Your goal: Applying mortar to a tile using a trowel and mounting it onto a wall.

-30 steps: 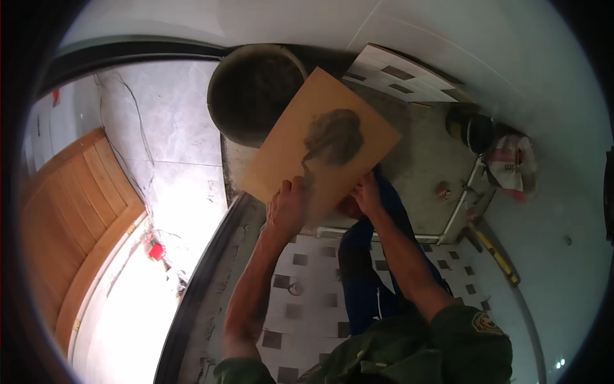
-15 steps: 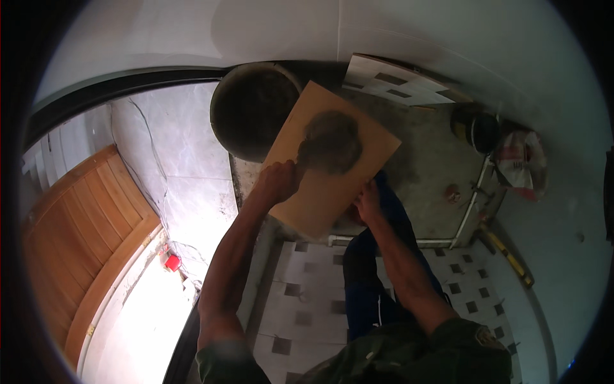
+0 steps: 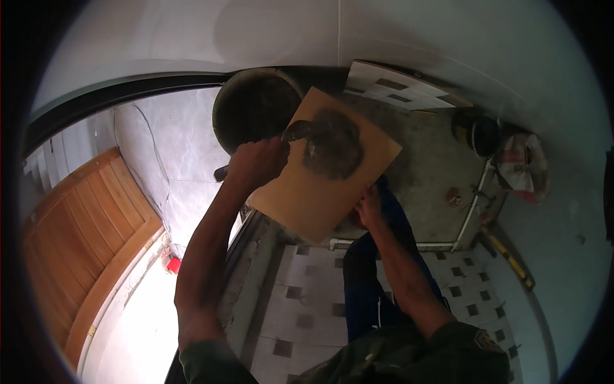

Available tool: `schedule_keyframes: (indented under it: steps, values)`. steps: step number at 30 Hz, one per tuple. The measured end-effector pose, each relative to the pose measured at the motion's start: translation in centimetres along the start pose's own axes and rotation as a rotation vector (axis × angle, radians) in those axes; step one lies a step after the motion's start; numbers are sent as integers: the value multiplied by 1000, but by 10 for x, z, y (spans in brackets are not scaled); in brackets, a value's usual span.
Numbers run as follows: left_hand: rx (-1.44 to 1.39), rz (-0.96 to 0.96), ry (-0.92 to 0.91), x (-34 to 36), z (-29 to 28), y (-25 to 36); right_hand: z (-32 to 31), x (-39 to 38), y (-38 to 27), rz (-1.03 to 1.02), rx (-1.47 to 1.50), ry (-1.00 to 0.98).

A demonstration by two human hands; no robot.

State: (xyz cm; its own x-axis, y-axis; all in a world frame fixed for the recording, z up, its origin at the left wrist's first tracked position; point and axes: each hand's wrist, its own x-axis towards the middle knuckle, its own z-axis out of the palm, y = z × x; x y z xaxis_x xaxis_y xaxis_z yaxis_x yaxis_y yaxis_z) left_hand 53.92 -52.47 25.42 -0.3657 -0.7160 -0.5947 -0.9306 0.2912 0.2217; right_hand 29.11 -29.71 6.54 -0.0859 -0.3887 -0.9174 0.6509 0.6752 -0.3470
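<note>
A tan square tile [image 3: 297, 205] is held up tilted in front of me, a patch of wet grey mortar [image 3: 334, 150] spread on its face. My right hand [image 3: 369, 206] grips the tile's lower right edge, the fingers partly hidden behind it. Closed round the handle of a trowel [image 3: 296, 132] is my left hand [image 3: 261, 162], at the tile's left side. The trowel's blade meets the mortar's left edge, and its handle end sticks out behind the hand. A dark round tub [image 3: 219, 121] stands just beyond, partly covered by the tile.
Patterned tiles [image 3: 396, 86] lean on the far wall. To the right are a dark bucket [image 3: 476, 133], a bag [image 3: 523, 163], white pipe [image 3: 470, 205] and a yellow spirit level [image 3: 508, 256]. A wooden door [image 3: 89, 237] lies left, beyond the sill; checkered floor tiles [image 3: 300, 320] are below.
My left hand has moved up and left with the trowel, now turned more sideways, its handle end showing. The tile and my right hand stay nearly in place.
</note>
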Motion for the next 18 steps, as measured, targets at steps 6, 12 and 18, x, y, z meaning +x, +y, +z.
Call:
schedule_keyframes:
  steps: [6, 12, 18]
  values:
    - [69, 26, -4, 19, -9, 11, 4, -3, 1, 7, 22, -25]
    - [44, -76, 50, 26, -14, 8, -10, 3, 7, -28, 6, -68]
    - [130, -7, 91, 32, -16, -7, 0, -1, 5, 9, -4, 32]
